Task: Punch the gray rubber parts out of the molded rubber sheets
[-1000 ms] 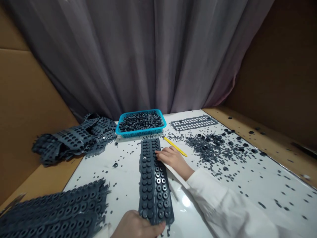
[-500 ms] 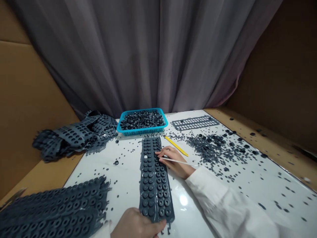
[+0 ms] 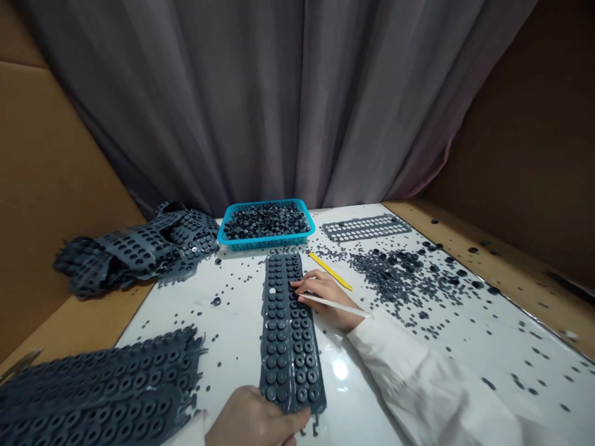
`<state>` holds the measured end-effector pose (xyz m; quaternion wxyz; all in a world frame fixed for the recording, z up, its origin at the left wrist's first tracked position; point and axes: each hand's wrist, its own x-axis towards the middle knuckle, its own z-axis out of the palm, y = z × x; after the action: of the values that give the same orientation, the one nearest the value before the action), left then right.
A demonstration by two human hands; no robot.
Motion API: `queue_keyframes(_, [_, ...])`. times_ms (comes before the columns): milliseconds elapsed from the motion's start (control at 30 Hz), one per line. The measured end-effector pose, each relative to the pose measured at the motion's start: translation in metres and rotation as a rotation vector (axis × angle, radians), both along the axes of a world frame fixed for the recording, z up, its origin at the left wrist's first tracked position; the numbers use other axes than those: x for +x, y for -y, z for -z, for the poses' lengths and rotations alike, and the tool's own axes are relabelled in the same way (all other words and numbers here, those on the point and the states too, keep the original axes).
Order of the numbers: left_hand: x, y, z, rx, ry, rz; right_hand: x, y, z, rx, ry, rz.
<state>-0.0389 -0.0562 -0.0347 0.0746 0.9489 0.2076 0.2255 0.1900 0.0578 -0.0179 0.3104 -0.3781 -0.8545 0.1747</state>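
A long dark rubber strip [image 3: 287, 328] studded with round washers lies lengthwise on the white table [image 3: 455, 365]. My left hand [image 3: 253, 422] presses on its near end, fingers curled over the edge. My right hand [image 3: 325, 296], in a white sleeve, rests against the strip's right side near the far end. It pinches a thin white stick [image 3: 337, 305] whose tip touches the strip.
A blue basket [image 3: 266, 224] full of dark washers stands behind the strip. A yellow stick [image 3: 331, 271] lies beside it. Loose washers [image 3: 400, 275] scatter to the right, near an emptied strip [image 3: 367, 228]. Piles of strips lie at near left [image 3: 102, 390] and far left [image 3: 134, 251].
My right hand turned so the white stick came into sight and its tip reached the strip. A pale spot appeared in the strip's far part. My left hand stayed put.
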Motion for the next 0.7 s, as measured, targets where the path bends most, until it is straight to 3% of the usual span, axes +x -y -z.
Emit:
queue_keyframes(233, [0.0, 0.001, 0.003, -0.005, -0.01, 0.004, -0.001, -0.004, 0.005, 0.163, 0.193, 0.02])
queue_keyframes(367, [0.001, 0.001, 0.0, -0.019, -0.003, 0.002, 0.001, -0.01, 0.007, 0.225, 0.208, 0.115])
queue_keyframes(500, [0.001, 0.002, -0.002, -0.031, -0.012, -0.009, 0.005, -0.011, 0.006, 0.144, 0.006, 0.247])
queue_keyframes(600, [0.0, 0.002, -0.002, -0.045, -0.022, 0.0, 0.004, -0.008, 0.004, 0.04, -0.177, 0.177])
queue_keyframes(700, [0.0, 0.001, -0.001, -0.03, -0.002, 0.0, 0.001, -0.005, 0.002, -0.042, -0.223, 0.075])
